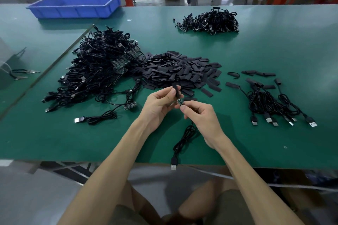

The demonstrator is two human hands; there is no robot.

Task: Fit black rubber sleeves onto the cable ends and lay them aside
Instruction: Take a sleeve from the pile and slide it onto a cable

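My left hand [159, 104] pinches a black rubber sleeve [176, 91], held upright above the table's middle. My right hand [199, 115] pinches the small green circuit board [180, 101] at the end of a black USB cable [184, 139]. The board's top edge meets the sleeve's lower end. The cable coils down toward me, and its USB plug [174, 164] hangs over the front edge of the table. A heap of loose sleeves [181, 71] lies just beyond my hands.
A big tangle of unsleeved cables [98, 71] lies at the left. Several sleeved cables [270, 100] lie at the right, with a further cable pile [210, 22] at the back. A blue bin [76, 5] stands at the far left on the green table [274, 51].
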